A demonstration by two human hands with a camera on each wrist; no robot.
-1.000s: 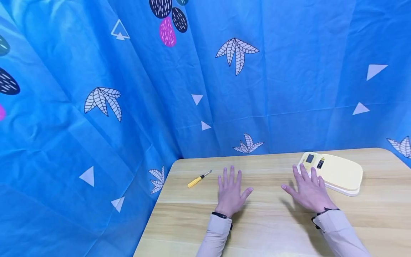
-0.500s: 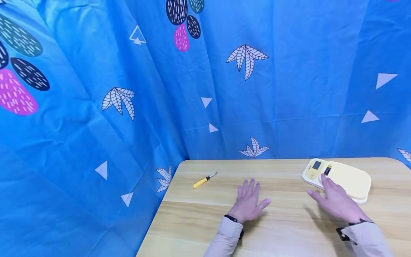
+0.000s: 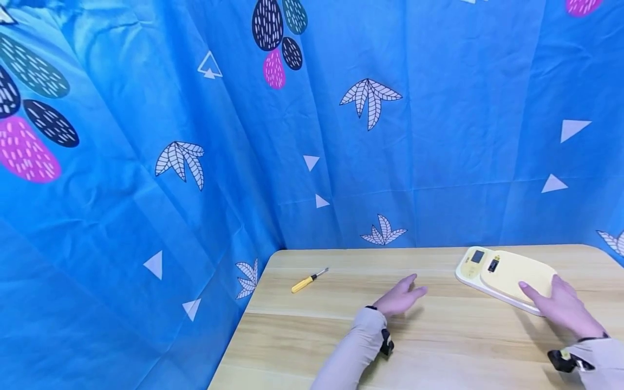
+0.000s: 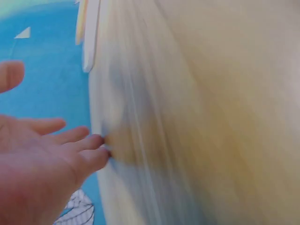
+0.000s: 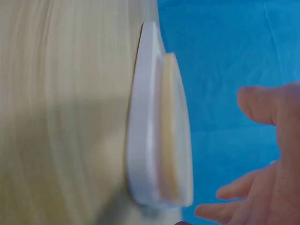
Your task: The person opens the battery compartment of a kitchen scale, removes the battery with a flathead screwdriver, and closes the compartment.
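Head view: 1 wooden table, 1 yellow kitchen scale at far right, 1 yellow-handled screwdriver far left, 2 hands; right hand, fingers straight and spread, holds nothing, lies at the scale's near right edge (contact can't be told), while left hand, fingers relaxed, empty, sits mid-table, well apart from both scale and screwdriver. L wrist view (blurred): left hand loosely spread, fingertips at the table, nothing held. R wrist view (blurred): right hand spread and empty just beside the scale, a gap showing between them.
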